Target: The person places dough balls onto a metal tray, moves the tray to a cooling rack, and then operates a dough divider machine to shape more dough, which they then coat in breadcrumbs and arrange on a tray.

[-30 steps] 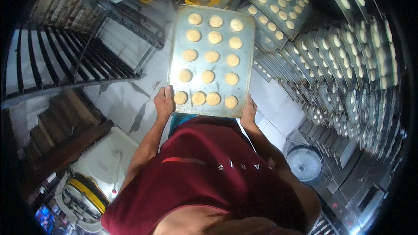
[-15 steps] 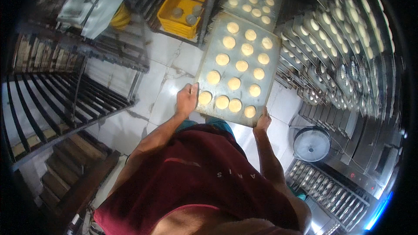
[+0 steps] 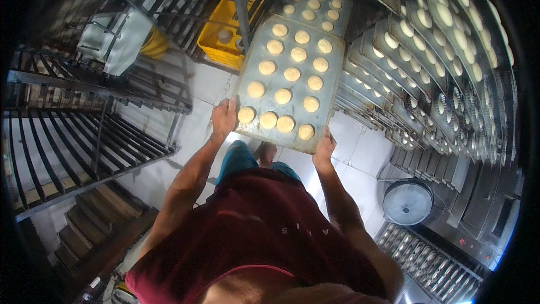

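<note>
Two hands: both grip one flat rectangular grey metal baking tray point(image 3: 292, 73) by its near short edge.
Left hand point(image 3: 224, 118): fingers curled shut around the tray's near left corner.
Right hand point(image 3: 324, 147): closed on the near right corner, thumb on top.
Load: rows of round pale dough pieces point(image 3: 285, 95) lie on the tray.
Tray position: level, in front of the chest, above the pale tiled floor point(image 3: 197, 90).
Long axis: points straight away from the person, its far end beside the tall metal rack of filled trays point(image 3: 427, 56).
Nearer hand: the right one is closer to that rack.
Left side: empty dark metal rack point(image 3: 73, 129); yellow plastic crate point(image 3: 228, 36) lies beyond.
</note>
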